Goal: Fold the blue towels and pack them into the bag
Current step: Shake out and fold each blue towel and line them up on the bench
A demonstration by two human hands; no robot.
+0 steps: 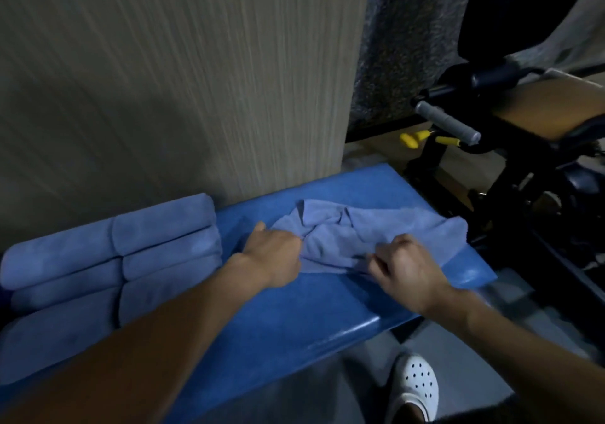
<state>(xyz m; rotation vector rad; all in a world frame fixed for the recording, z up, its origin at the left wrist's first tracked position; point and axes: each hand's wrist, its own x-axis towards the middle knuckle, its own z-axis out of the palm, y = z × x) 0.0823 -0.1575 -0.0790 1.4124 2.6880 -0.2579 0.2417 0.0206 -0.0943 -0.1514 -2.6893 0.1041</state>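
Blue crumpled towel [360, 230] lies on the right half of the blue worktop [294, 318], nearer the far edge. Its long axis runs along the worktop's length toward the right end. Left hand [273, 253] grips the towel's bunched left side with curled fingers; right hand [409, 269] pinches its near edge. Folded towels [131, 260] lie packed together, touching, at the left end.
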